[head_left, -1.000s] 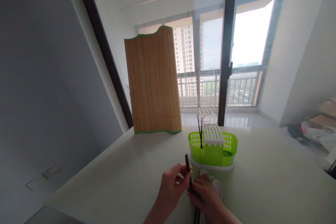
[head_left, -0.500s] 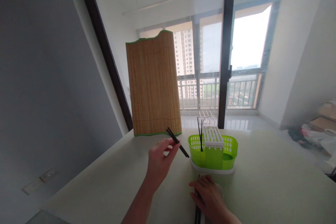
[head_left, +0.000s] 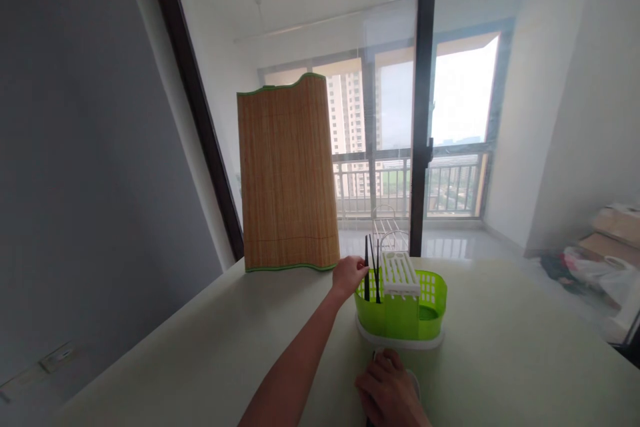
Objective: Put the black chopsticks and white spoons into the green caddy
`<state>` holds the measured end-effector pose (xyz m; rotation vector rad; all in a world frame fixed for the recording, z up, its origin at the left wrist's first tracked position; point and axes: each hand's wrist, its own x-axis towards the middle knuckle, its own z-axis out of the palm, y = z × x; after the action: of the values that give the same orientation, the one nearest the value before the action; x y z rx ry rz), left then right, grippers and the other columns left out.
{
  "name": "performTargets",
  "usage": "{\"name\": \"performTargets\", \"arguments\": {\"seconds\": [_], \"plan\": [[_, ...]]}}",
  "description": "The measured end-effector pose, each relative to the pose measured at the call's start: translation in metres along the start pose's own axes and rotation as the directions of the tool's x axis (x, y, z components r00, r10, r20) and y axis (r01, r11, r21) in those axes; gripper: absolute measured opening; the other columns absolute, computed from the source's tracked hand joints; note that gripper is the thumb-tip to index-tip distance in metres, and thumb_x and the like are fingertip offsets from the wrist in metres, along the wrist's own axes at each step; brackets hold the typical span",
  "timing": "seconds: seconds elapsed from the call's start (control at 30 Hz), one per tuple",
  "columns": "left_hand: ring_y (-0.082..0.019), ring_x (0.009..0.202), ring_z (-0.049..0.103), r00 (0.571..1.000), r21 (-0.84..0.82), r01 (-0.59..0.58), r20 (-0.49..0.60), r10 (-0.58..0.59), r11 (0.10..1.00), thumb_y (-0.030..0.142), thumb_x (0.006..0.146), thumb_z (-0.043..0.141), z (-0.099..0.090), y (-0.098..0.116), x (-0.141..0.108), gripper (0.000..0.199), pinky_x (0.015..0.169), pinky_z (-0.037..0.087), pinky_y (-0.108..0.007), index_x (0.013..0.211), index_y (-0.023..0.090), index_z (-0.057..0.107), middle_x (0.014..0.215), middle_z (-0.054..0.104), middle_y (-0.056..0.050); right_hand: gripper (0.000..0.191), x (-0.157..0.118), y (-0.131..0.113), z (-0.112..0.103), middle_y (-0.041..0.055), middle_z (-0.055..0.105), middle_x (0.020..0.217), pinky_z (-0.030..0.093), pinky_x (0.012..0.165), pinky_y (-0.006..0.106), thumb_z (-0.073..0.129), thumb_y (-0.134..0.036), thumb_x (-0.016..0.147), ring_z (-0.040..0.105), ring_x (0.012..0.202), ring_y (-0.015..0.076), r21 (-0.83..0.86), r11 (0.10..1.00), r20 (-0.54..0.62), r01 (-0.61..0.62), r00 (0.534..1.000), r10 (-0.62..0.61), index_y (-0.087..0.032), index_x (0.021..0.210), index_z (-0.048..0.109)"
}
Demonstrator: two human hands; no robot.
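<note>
My left hand (head_left: 349, 275) pinches a pair of black chopsticks (head_left: 367, 268), held upright in the left compartment of a green cutlery holder (head_left: 400, 320). Beside them, more black chopsticks (head_left: 377, 273) lean inside the same compartment. The holder has a white slotted rack (head_left: 400, 272) on top of its middle and a white base. In front of it, my right hand (head_left: 391, 383) is closed over more black chopsticks, mostly hidden under the palm. A pale rounded object (head_left: 414, 381) shows at the right edge of that hand; I cannot tell what it is.
A bamboo mat with green edging (head_left: 287, 180) stands upright at the back left of the pale table (head_left: 510, 333). Behind the holder is a white wire rack (head_left: 389, 230). A dark-framed glass door (head_left: 423, 113) stands beyond the table; bags and boxes (head_left: 600, 260) lie at the right.
My left hand has moved right and forward, bringing its chopsticks from a slant outside the holder to upright in its left compartment. My right hand stays in front. The view has tilted slightly.
</note>
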<state>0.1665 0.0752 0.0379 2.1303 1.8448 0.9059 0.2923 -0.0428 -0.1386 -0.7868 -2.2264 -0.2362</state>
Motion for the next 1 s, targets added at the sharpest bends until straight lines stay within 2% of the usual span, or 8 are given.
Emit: {"name": "performTargets", "arguments": {"seconds": [0.17,0.3,0.4,0.53,0.6,0.77,0.9,1.0], "plan": [[-0.017,0.081,0.072,0.998,0.031,0.013,0.057,-0.015,0.999,0.032,0.084,0.069,0.011,0.0,0.006,0.016,0.067,0.049,-0.025,0.093,0.02,0.076,0.088,0.079,-0.003,0.011,0.001,-0.001,-0.003,-0.001,0.064,0.072,0.041,0.086,0.04,0.06,-0.014,0.077,0.059,0.077,0.0216,0.015,1.0,0.038,-0.015,0.999,0.015,-0.025,0.079,0.058],[-0.017,0.089,0.07,0.999,0.063,-0.035,-0.024,0.037,0.997,0.03,0.09,0.061,0.004,0.006,-0.005,0.02,0.079,0.049,-0.027,0.103,0.021,0.074,0.101,0.077,-0.003,0.014,0.001,-0.003,-0.009,-0.0006,0.065,0.074,0.042,0.087,0.041,0.057,-0.012,0.08,0.06,0.08,0.022,0.043,0.996,0.07,-0.076,0.995,0.073,-0.025,0.081,0.06],[-0.015,0.09,0.067,0.991,0.073,-0.05,-0.123,0.059,0.996,0.027,0.095,0.051,-0.002,0.002,-0.031,0.026,0.085,0.047,-0.026,0.112,0.022,0.07,0.112,0.074,-0.004,0.017,0.001,0.0,-0.01,-0.0003,0.066,0.076,0.043,0.085,0.041,0.056,-0.009,0.081,0.06,0.08,0.0225,0.085,0.99,0.055,-0.116,0.992,0.112,-0.025,0.085,0.062],[-0.015,0.08,0.064,0.975,0.037,-0.037,-0.219,0.044,0.999,0.029,0.095,0.046,0.002,-0.021,-0.092,0.027,0.078,0.046,-0.026,0.103,0.021,0.071,0.096,0.074,-0.003,0.021,0.001,0.009,-0.012,0.0023,0.07,0.082,0.044,0.078,0.042,0.051,-0.01,0.088,0.061,0.078,0.024,0.172,0.96,-0.009,-0.222,0.974,0.227,-0.025,0.094,0.064],[-0.015,0.074,0.063,0.986,-0.003,0.007,-0.167,-0.007,1.0,0.032,0.095,0.044,0.01,-0.034,-0.131,0.028,0.075,0.046,-0.027,0.095,0.022,0.07,0.087,0.072,-0.002,0.023,0.002,0.014,-0.016,0.0052,0.073,0.087,0.045,0.077,0.043,0.047,-0.013,0.092,0.062,0.081,0.0256,0.228,0.932,-0.04,-0.282,0.954,0.298,-0.024,0.099,0.065],[-0.016,0.076,0.065,0.984,-0.042,0.126,0.134,-0.12,0.991,0.029,0.092,0.044,0.029,-0.046,-0.213,0.026,0.073,0.046,-0.028,0.088,0.024,0.069,0.084,0.073,-0.002,0.025,0.002,0.021,-0.024,0.0093,0.074,0.094,0.047,0.08,0.046,0.045,-0.02,0.097,0.065,0.087,0.0285,0.305,0.872,-0.101,-0.383,0.897,0.43,-0.023,0.108,0.067],[-0.02,0.09,0.067,0.931,0.059,0.155,0.325,-0.166,0.986,0.029,0.083,0.055,0.036,-0.039,-0.238,0.018,0.08,0.048,-0.03,0.093,0.026,0.069,0.097,0.074,-0.003,0.025,0.001,0.02,-0.027,0.0094,0.073,0.093,0.048,0.079,0.044,0.043,-0.027,0.099,0.065,0.086,0.0271,0.322,0.877,-0.077,-0.357,0.913,0.4,-0.023,0.105,0.068],[-0.023,0.096,0.067,0.903,0.122,0.176,0.374,-0.209,0.977,0.029,0.076,0.06,0.038,-0.029,-0.238,0.024,0.083,0.049,-0.032,0.098,0.026,0.069,0.104,0.073,-0.004,0.026,0.001,0.015,-0.027,0.0084,0.073,0.093,0.048,0.078,0.041,0.043,-0.029,0.102,0.064,0.086,0.0256,0.339,0.893,-0.024,-0.297,0.946,0.324,-0.023,0.104,0.068]]}}
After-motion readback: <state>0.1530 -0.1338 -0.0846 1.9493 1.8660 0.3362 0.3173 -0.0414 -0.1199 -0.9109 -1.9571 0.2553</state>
